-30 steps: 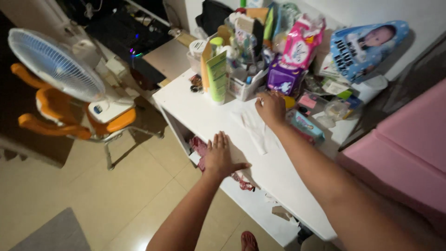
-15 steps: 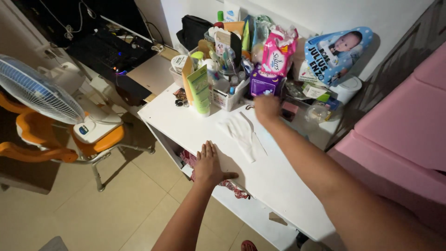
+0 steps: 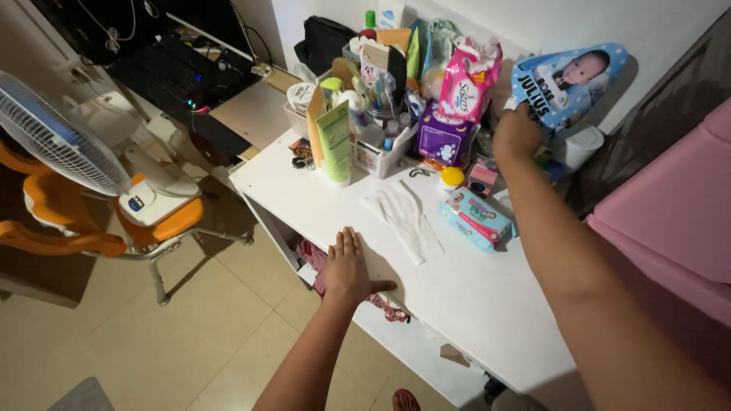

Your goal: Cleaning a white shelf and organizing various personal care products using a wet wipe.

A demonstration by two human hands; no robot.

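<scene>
My left hand (image 3: 349, 267) lies flat, fingers spread, on the front edge of the white table (image 3: 464, 301). My right hand (image 3: 516, 132) reaches to the back of the table, up against the lower edge of a blue foil balloon (image 3: 567, 80) with a baby's picture. Its fingers are turned away from me, so any grip is hidden. A flat white cloth (image 3: 401, 215) lies on the table between my hands. Beside it is a blue-green wipes pack (image 3: 478, 219).
The table's back is crowded: a green tube box (image 3: 336, 142), a white basket (image 3: 378, 157) of bottles, a purple pack (image 3: 444, 141), a pink pack (image 3: 466, 76), a yellow-lidded jar (image 3: 451, 177). A fan (image 3: 53, 137) on an orange chair (image 3: 156, 226) stands left. Pink blocks (image 3: 670, 213) stand right.
My right hand has gone from the white cloth to the far back right by the blue balloon. The wipes pack is uncovered. My left hand stays flat on the table edge.
</scene>
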